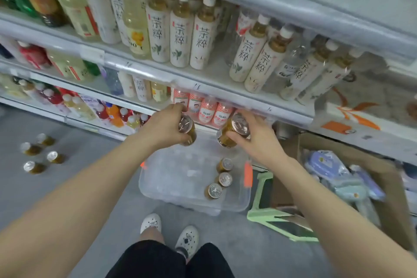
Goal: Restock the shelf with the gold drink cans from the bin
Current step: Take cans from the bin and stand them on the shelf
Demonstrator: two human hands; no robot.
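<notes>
While left hand [164,130] and right hand [259,143] each hold a gold can [189,130] in grip by the shelf edge [248,106], three cans [224,179] line the bin's [171,187] right wall.

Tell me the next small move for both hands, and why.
Probably carry both cans forward onto the shelf level beside the pink-labelled bottles. The left hand grips one gold drink can and the right hand a second gold can, both held above the clear plastic bin, where three more cans wait.
</notes>
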